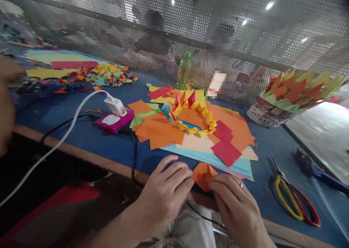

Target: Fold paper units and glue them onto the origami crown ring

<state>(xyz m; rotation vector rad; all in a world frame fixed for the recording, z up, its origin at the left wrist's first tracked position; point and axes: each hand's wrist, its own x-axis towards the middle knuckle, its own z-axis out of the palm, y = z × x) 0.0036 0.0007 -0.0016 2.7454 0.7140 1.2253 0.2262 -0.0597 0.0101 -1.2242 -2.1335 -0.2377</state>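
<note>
A small orange paper square (201, 176), partly folded with a raised flap, lies at the front edge of the blue table. My left hand (168, 190) has its fingers curled, the tips pinching the paper's left corner. On the opposite side, my right hand (236, 200), with a ring on one finger, grips the right edge between thumb and fingers. Just beyond sits a ring of folded yellow paper points (208, 122), with a few red and orange points (191, 100) on its far left. Around it lie orange squares (166, 133) and red squares (226, 153).
Scissors (290, 197) and a blue glue gun (319, 170) lie at right. Behind them stands a paper-decorated basket (268, 112). A purple power socket (113, 122) with a white charger (116, 105) trails cables at left. A green bottle (184, 72) stands by the mesh screen. Another person's arm (7, 106) shows at far left.
</note>
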